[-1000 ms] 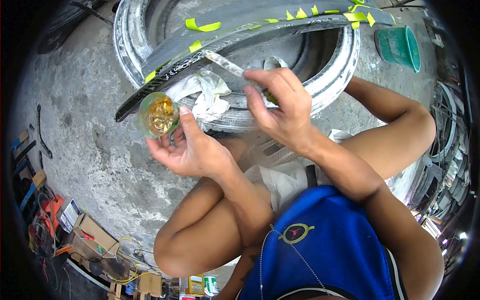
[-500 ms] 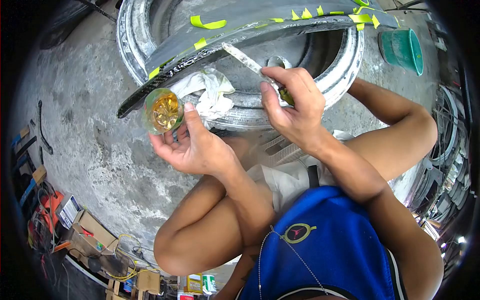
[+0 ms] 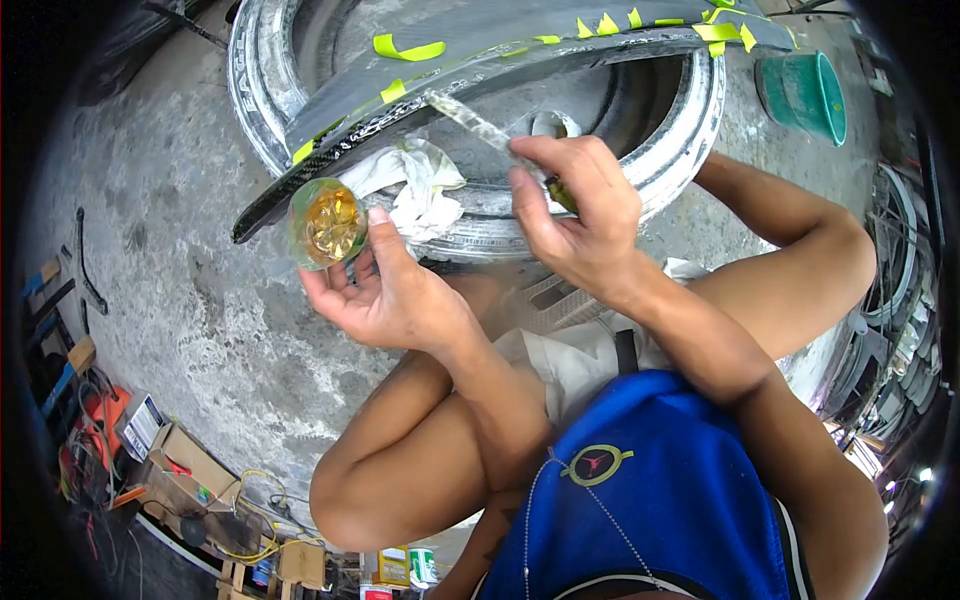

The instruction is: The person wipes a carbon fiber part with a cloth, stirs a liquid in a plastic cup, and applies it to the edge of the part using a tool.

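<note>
**Cup of amber resin and spreader blade: handling notes**

Cup [image 3: 325, 224] of amber liquid sits in the left hand [image 3: 385, 290], pinched between thumb and curled fingertips, mouth facing up toward the camera. It looks like thin translucent plastic: light, soft-walled, easy to crush, and ready to spill if tipped. Best hold, in my judgement, is around the side wall with gentle pressure, mouth kept level.

Right hand [image 3: 580, 215] is clenched around the handle of a narrow blade [image 3: 470, 122]. The blade appears stiff, flat and smeared, so likely slippery toward the tip; the handle end is the place to grip. Its long axis runs from the fist toward 10 o'clock, tip pointing at the dark carbon-weave panel [image 3: 480, 50].

The panel lies across a white-painted tyre [image 3: 690, 130], long axis roughly 8 to 2 o'clock, with yellow-green tape tabs [image 3: 405, 48] along its edge. A crumpled white rag [image 3: 420, 185] rests on the tyre wall at 3 o'clock of the cup, just beside it. A teal bucket [image 3: 805, 95] stands well apart at 2 o'clock on the concrete floor [image 3: 170, 250].
</note>
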Demonstrator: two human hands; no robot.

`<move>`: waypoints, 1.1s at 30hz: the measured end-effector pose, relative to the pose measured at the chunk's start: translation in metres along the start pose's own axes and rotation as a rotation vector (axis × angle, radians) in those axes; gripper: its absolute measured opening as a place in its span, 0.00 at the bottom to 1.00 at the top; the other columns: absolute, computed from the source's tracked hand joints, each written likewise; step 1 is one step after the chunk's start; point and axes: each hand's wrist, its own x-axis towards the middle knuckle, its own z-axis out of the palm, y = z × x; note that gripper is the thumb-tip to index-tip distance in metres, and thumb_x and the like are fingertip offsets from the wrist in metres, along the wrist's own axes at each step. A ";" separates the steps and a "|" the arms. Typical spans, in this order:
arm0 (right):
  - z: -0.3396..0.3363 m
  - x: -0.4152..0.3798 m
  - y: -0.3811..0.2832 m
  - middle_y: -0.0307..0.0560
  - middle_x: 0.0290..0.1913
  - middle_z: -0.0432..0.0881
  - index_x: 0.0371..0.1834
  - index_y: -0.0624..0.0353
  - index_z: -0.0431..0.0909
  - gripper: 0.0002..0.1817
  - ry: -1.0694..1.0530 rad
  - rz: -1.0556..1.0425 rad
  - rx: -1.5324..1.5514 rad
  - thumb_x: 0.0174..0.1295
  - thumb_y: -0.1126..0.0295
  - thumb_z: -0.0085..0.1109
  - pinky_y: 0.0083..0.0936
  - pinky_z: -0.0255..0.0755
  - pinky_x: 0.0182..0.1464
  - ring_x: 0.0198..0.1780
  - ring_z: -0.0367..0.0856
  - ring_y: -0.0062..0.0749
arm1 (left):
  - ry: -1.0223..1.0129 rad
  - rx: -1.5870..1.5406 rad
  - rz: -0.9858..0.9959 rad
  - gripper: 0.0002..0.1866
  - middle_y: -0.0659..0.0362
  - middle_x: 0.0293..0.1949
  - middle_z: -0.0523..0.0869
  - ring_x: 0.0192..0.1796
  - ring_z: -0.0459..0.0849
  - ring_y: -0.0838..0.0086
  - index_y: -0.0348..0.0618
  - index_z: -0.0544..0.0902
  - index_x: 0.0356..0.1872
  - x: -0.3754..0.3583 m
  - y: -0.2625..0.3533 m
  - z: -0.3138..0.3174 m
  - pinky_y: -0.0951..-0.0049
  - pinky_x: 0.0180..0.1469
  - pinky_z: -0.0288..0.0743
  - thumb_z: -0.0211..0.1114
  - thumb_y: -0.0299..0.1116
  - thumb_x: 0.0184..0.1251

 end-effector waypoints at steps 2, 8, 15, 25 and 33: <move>0.003 0.000 0.000 0.50 0.41 0.88 0.50 0.62 0.86 0.16 -0.004 0.007 0.006 0.57 0.82 0.71 0.35 0.82 0.40 0.38 0.87 0.44 | 0.013 0.001 -0.003 0.39 0.48 0.57 0.80 0.52 0.87 0.67 0.30 0.70 0.71 0.001 0.000 0.000 0.72 0.49 0.84 0.82 0.21 0.60; -0.013 -0.002 0.013 0.49 0.38 0.86 0.50 0.62 0.87 0.15 0.017 0.031 -0.064 0.59 0.81 0.72 0.31 0.79 0.38 0.36 0.84 0.38 | 0.021 0.019 0.002 0.39 0.48 0.55 0.82 0.51 0.88 0.67 0.29 0.70 0.71 0.001 -0.003 0.000 0.72 0.49 0.84 0.82 0.20 0.61; -0.012 -0.005 0.017 0.47 0.36 0.85 0.50 0.62 0.87 0.13 0.063 0.120 -0.047 0.62 0.80 0.73 0.27 0.75 0.36 0.32 0.81 0.31 | 0.028 0.029 0.004 0.40 0.48 0.54 0.82 0.51 0.88 0.67 0.28 0.69 0.71 0.001 -0.003 0.000 0.73 0.49 0.84 0.83 0.21 0.61; -0.024 0.012 -0.015 0.50 0.38 0.88 0.48 0.62 0.88 0.15 0.041 -0.001 0.053 0.56 0.81 0.73 0.32 0.78 0.38 0.35 0.84 0.41 | -0.049 0.145 0.257 0.38 0.50 0.60 0.80 0.57 0.85 0.65 0.34 0.74 0.70 0.004 -0.012 -0.003 0.67 0.53 0.83 0.83 0.19 0.58; -0.063 0.048 -0.031 0.46 0.31 0.78 0.44 0.59 0.87 0.17 -0.447 -0.133 -0.062 0.48 0.77 0.71 0.39 0.78 0.34 0.32 0.81 0.46 | -0.327 0.272 0.598 0.34 0.51 0.65 0.79 0.65 0.82 0.59 0.41 0.83 0.66 -0.013 -0.010 0.007 0.63 0.60 0.81 0.81 0.17 0.54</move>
